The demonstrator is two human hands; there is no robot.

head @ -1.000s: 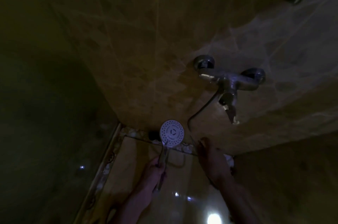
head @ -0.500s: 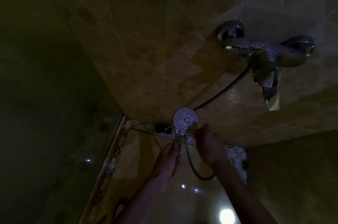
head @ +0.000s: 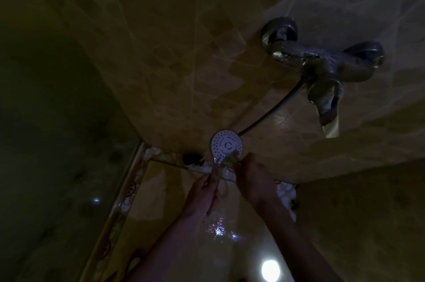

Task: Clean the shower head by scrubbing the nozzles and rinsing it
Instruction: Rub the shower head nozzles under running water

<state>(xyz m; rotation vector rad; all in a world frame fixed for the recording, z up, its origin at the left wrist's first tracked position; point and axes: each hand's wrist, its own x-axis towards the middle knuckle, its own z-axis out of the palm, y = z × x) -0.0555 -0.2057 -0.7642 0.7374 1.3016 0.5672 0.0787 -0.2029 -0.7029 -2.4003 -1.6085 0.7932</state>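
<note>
Fingers of the left hand (head: 202,192) grip the shower head (head: 226,146) handle. Right hand (head: 250,178) pinches a small scrubber (head: 232,156) against its lower face.

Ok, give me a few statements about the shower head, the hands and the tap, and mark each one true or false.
1. The left hand grips the handle of the shower head. True.
2. The shower head's white nozzle face is turned toward the camera. True.
3. The right hand rests on the wall tap. False: it holds a small scrubbing tool at the lower edge of the nozzle face, well below the tap.
4. The hose is detached from the tap. False: it runs from the tap's underside down to the shower head.
5. The shower head hangs in a wall bracket. False: it is hand-held.
</note>
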